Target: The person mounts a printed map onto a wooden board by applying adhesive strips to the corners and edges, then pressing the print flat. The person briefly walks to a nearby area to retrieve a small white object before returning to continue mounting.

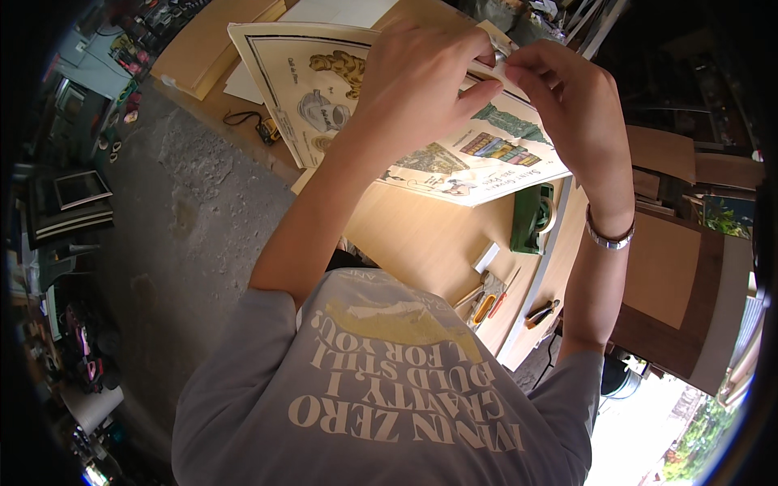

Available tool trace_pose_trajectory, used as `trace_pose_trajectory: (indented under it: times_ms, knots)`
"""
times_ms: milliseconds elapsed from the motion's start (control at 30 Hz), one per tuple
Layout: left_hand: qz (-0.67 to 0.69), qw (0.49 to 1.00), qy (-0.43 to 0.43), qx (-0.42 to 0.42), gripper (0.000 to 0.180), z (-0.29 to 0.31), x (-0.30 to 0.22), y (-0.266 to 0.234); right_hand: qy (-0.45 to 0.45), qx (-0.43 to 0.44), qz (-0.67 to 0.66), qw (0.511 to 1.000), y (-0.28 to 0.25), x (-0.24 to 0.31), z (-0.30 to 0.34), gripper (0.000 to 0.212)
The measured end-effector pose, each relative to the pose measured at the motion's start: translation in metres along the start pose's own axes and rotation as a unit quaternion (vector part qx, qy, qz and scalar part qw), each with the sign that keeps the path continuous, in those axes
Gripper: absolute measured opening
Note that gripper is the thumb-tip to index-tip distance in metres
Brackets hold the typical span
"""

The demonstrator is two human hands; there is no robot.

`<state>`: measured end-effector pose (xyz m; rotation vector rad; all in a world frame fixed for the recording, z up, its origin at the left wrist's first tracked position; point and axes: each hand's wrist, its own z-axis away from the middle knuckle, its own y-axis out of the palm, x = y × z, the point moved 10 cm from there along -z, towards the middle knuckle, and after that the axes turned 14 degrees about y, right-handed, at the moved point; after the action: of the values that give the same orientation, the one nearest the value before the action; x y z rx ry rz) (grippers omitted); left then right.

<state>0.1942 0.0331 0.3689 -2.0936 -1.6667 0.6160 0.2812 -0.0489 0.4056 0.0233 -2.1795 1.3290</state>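
Note:
A cream illustrated print, with coloured drawings of a bear, a cup and books, lies tilted over the wooden table. My left hand is above its far part, with the fingers curled and the thumb pointing right. My right hand meets it at the print's far right edge, thumb and index finger pinched together. Between the fingertips shows a small whitish piece; its kind is hard to tell. Both palms are hidden, and my left forearm covers part of the print.
On the wooden table are a green tape dispenser, a small white block, orange-handled scissors and pliers. A yellow-black tape measure lies left of the print, near cardboard. Frames stand far left.

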Motion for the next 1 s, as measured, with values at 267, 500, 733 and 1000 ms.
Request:
trace_pose_trajectory:
  times_ms: [267, 500, 733, 1000]
  knots:
    - [-0.012, 1.0, 0.0, 0.001, 0.025, -0.001, -0.004, -0.003, 0.01, -0.006, 0.005, 1.0, 0.002, 0.0, 0.001, 0.012]
    - [-0.011, 1.0, 0.005, -0.004, 0.026, -0.001, -0.004, -0.002, -0.007, -0.009, 0.011, 1.0, 0.004, 0.003, -0.001, 0.012]
    - [-0.02, 1.0, 0.0, 0.002, 0.027, -0.003, -0.003, -0.003, -0.013, -0.036, 0.015, 0.999, 0.006, 0.002, 0.0, 0.014]
    - [0.062, 0.996, -0.057, 0.017, 0.03, -0.005, 0.004, -0.001, 0.015, -0.112, 0.14, 0.984, -0.003, -0.004, 0.004, 0.026]
